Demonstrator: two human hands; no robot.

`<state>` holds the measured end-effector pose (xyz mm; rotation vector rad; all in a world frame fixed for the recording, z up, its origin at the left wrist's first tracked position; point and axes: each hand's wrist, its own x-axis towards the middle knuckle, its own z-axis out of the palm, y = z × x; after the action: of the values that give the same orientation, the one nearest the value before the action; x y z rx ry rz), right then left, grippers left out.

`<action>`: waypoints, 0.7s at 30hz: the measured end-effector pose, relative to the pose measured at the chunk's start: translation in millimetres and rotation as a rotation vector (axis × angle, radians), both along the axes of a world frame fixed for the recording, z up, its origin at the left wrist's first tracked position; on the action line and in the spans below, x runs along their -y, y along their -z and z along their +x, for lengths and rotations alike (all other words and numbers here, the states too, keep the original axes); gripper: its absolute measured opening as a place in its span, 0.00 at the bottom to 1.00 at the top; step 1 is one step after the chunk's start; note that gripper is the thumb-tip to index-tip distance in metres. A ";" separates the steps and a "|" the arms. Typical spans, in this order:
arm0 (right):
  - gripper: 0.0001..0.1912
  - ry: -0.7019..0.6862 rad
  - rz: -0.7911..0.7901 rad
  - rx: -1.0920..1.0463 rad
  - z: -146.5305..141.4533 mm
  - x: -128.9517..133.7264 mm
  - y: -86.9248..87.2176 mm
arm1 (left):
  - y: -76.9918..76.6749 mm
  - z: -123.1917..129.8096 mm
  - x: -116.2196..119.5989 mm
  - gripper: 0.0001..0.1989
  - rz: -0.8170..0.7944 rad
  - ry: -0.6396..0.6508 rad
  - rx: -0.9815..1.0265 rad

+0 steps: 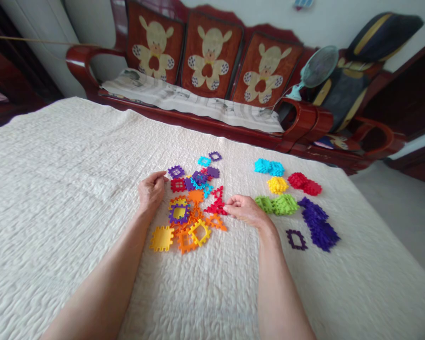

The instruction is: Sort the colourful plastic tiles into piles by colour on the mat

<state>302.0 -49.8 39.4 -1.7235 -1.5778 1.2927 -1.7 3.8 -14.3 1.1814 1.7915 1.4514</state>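
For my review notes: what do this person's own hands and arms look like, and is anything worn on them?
The left hand and right hand are ungloved. The left forearm and right forearm are bare; no sleeve, watch or bracelet shows. Rings are too small to judge.

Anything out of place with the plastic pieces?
Mildly: one purple square frame lies alone beside the purple pile, odd because other pieces on that side are bunched by colour. No obvious damage visible.
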 end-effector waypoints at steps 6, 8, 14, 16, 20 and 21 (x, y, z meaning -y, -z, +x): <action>0.12 0.143 0.124 -0.308 -2.0 4.4 -22.4 | -2.0 -3.5 4.0 0.18 -0.053 -0.043 -0.031; 0.13 0.239 0.252 -0.383 3.4 5.0 -30.8 | -1.2 -5.2 3.5 0.16 -0.066 -0.061 -0.072; 0.18 0.564 0.461 -0.401 77.8 10.1 -47.6 | -13.4 -0.8 8.9 0.14 -0.095 -0.048 -0.126; 0.18 0.688 0.493 -0.366 118.6 12.7 -50.0 | -19.5 2.3 11.6 0.13 -0.095 -0.054 -0.142; 0.15 0.958 0.533 -0.345 195.6 15.5 -51.6 | -24.3 3.7 13.7 0.12 -0.105 -0.053 -0.172; 0.14 1.036 0.512 -0.373 210.8 14.5 -51.0 | -23.3 2.7 13.2 0.11 -0.099 -0.058 -0.175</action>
<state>512.9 -64.3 90.4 -1.4775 -0.5378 0.5511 1.0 -9.4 9.0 1.2475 2.0063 1.3091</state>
